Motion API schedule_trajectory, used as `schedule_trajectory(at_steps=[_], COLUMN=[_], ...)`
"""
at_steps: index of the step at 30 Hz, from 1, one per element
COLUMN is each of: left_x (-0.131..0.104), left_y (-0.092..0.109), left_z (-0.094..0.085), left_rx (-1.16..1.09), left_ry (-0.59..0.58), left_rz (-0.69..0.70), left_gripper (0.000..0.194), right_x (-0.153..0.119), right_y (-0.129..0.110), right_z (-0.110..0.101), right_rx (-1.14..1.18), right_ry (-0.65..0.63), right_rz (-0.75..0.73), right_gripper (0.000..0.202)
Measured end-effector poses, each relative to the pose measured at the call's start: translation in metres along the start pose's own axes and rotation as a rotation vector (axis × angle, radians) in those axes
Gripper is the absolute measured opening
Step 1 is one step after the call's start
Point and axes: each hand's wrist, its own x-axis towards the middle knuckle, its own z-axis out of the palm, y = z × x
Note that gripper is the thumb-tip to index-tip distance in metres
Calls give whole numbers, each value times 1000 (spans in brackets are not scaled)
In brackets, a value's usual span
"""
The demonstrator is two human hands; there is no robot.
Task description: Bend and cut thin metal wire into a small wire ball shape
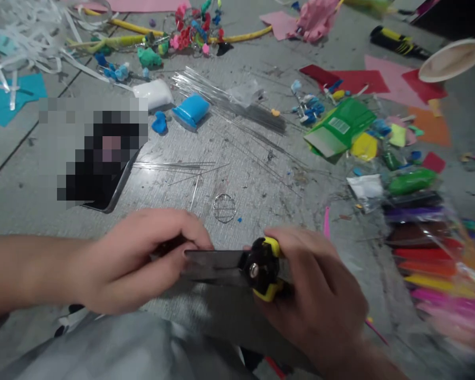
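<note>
and here you are, both hands at the near side of the grey floor-like surface (257,174): your right hand (312,295) is wrapped around the black-and-yellow hand tool (263,266), a round metal screw showing at its middle, its flat grey front pointing left, straight across in front of you! at that end sits your left hand (150,264), fingers curled, thumb and forefinger drawn close around the tool's tip; whether they pinch anything there, you cannot tell, as the gap is shadowed and blurred. just beyond, lying flat between your two hands, is a small wire ring (224,208) with thin strands across it, a blue crumb (239,219) right beside it. farther out, loose thin wires (170,165) fan away from the edge of a black phone (111,190), part of it masked by blocks. above those, a blue clay packet (191,111) rests near a white clay packet (153,94), with a bundle of silver wires (221,100) stretched out alongside. over on your right, a green packet (342,126) lies tilted, and nearer you sits a row of colourful clay packs (427,253)!
</note>
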Motion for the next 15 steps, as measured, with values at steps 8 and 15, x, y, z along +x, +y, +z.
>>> schedule_trajectory(at_steps=[8,15], left_x=[-16,-11], left_y=[6,8], left_z=[-19,-21], left_rx=[73,72], left_ry=[-74,-83], left_rz=[23,11], left_gripper=[22,26], right_x=[-3,-2], right_y=[-1,-1], right_z=[7,5], right_rx=[-45,-30], right_ry=[47,61], right_rz=[5,-38], right_gripper=[33,26])
